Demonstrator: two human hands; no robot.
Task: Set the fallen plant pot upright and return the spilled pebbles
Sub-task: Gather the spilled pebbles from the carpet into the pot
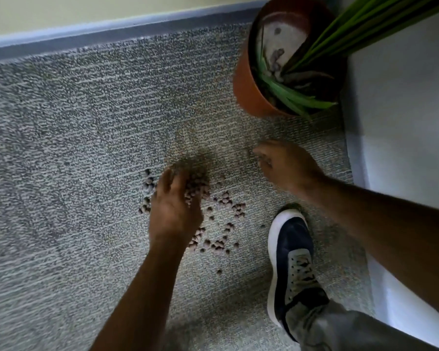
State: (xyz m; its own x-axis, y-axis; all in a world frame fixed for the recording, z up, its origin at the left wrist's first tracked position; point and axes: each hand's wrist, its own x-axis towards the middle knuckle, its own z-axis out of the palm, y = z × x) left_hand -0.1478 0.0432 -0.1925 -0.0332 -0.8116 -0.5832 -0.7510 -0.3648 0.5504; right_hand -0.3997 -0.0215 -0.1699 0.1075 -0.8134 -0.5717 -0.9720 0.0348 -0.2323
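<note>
Left hand (174, 206) was clamped on spilled pebbles (219, 219) on the carpet (61, 148), right hand (284, 164) curled, grip unclear, pot (249, 92) upright.

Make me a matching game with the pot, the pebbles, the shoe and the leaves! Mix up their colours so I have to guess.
Things:
1. plant pot
2. pebbles
3. shoe
4. leaves

Colours:
A. green
B. dark blue with a white edge
C. orange
D. brownish grey

Right pairs: 1-C, 2-D, 3-B, 4-A.
</note>
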